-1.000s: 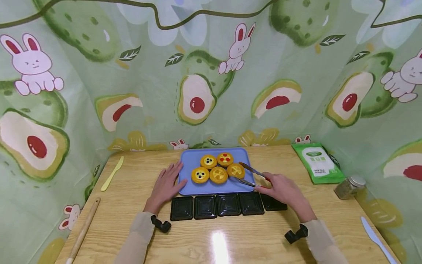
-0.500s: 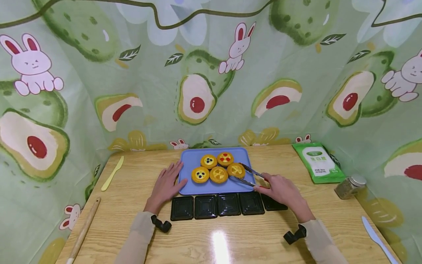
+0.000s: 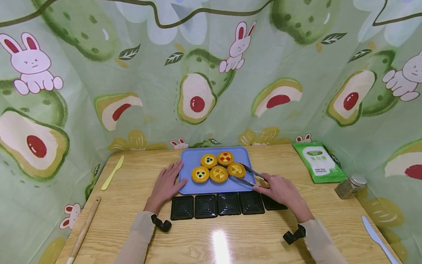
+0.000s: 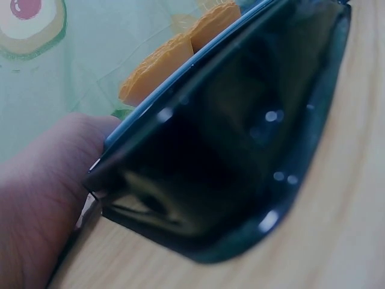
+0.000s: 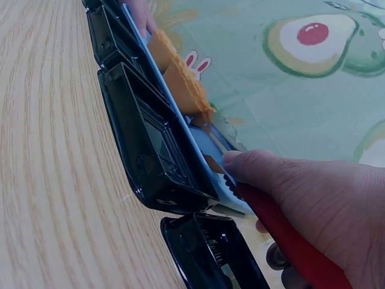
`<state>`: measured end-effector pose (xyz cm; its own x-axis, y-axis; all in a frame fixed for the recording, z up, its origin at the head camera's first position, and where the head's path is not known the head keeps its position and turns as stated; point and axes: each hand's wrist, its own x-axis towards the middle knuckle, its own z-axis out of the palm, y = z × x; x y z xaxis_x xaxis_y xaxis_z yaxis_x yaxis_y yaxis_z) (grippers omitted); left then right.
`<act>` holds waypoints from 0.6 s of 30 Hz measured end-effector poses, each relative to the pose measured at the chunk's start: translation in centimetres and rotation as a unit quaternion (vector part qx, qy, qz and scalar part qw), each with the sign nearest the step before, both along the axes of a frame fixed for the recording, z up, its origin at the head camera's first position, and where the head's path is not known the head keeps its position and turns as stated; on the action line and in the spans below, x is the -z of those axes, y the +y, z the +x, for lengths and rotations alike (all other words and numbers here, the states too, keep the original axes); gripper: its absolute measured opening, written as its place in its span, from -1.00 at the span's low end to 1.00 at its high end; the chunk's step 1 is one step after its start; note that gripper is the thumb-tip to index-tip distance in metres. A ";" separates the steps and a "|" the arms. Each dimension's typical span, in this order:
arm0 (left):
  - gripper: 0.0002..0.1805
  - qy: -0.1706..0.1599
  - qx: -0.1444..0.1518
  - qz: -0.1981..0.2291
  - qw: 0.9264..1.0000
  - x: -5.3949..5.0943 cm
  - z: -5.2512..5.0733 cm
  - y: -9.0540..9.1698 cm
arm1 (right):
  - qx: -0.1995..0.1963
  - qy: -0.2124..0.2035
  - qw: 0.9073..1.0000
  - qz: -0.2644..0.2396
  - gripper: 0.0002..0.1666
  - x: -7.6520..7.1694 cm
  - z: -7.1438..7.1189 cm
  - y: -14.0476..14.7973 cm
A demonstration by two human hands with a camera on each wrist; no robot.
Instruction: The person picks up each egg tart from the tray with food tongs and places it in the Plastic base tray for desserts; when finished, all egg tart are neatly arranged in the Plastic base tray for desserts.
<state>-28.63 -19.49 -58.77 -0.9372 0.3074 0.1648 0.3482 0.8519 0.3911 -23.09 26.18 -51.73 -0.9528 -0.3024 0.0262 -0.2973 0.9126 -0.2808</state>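
The right hand (image 3: 279,187) has a firm grip on metal tongs (image 3: 244,181), its fingers curled about their red handles. The tongs' two arms stand apart at either side of a custard tart (image 3: 236,170) at the right end of the front row of tarts; whether they squeeze it, I cannot tell. That tart, topped with yellow pieces, lies on a blue tray (image 3: 189,159) in the middle of the bench (image 3: 184,242), near its back edge.

The left hand (image 3: 166,182) grasps nothing: its fingers lie extended on the tray's left rim, thumb over the corner nearer the front edge of the bench.

Beside the flanked tart is another yellow-topped tart (image 3: 219,174); then come a blueberry tart (image 3: 200,175), a second blueberry tart (image 3: 209,161) and a red-topped tart (image 3: 225,158).

Black plastic containers (image 3: 228,204) form a row just in front of the tray, the rightmost partly hidden under the right hand.

A yellow plastic knife (image 3: 113,173) lies near the back left corner of the bench, a wooden rod (image 3: 85,227) along the left edge. A green packet (image 3: 318,163) sits by the back right corner, with a tilted-looking jar (image 3: 350,186) and a pale blue knife (image 3: 378,238) along the right edge.
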 end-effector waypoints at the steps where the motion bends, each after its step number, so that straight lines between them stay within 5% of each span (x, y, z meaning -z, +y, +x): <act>1: -0.11 -0.001 -0.001 -0.001 1.000 0.0 0.0 0.0 | 0.000 0.000 1.000 0.000 -0.34 0.0 0.0 0.0; 18: -0.12 0.006 0.000 -0.004 1.000 -0.1 0.0 0.0 | -0.012 0.025 0.999 -0.020 -0.48 -0.5 -0.2 0.7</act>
